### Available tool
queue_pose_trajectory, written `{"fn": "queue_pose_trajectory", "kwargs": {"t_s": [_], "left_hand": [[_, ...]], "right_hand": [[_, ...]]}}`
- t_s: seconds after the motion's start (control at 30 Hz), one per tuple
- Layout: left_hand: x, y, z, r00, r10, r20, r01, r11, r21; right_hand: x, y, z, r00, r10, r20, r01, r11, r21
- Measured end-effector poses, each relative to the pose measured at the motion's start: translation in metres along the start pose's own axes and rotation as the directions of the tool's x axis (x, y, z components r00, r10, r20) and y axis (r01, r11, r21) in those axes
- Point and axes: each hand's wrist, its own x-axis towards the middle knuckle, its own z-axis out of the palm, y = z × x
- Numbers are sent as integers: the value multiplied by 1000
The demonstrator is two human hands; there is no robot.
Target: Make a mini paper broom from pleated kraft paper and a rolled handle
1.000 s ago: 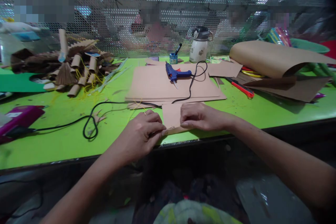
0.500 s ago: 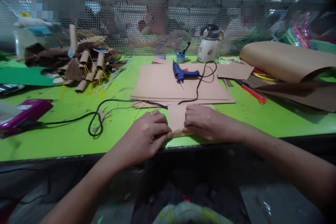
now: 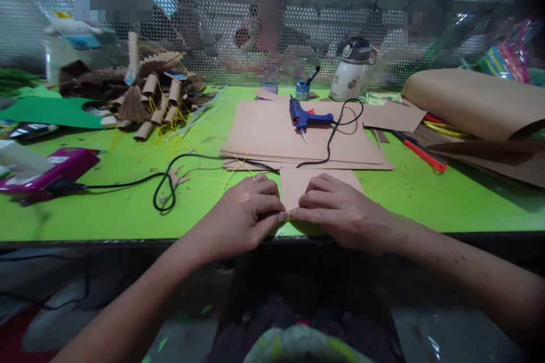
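Fingers of my left hand [image 3: 249, 212] and right hand [image 3: 344, 215] pinch near edge of tan rectangular paper piece [image 3: 291, 187] on lime-green bench [image 3: 106, 215]; paper spreads toward twelve o'clock, long axis seemingly nine-to-three (right hand covers more).

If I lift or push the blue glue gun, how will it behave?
The glue gun looks rigid, so it likely keeps its shape. Its attached black cord would probably drag. Lying flat on brown sheets, it seems unlikely to roll.

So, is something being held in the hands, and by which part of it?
The small sheet, by its near edge: the left hand and the right hand pinch it there, close together.
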Motion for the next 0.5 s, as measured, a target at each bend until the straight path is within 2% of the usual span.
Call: {"fn": "queue_pose_trajectory", "kwargs": {"t_s": [0.13, 0.3, 0.4, 0.5], "left_hand": [[-2, -1, 1, 1000, -29, 9, 29, 1000, -3], [-5, 3, 0, 996, -86, 37, 85, 995, 51], [-7, 7, 0, 998, -66, 7, 65, 990, 126], [-9, 13, 5, 1000, 1, -13, 3, 959, 282]], "right_hand": [[2, 4, 0, 1000, -4, -12, 5, 999, 44], [4, 4, -3, 1000, 21, -20, -21, 1000, 7], [5, 3, -4, 1000, 26, -11, -26, 1000, 5], [5, 4, -4, 1000, 22, -1, -22, 1000, 13]]}}
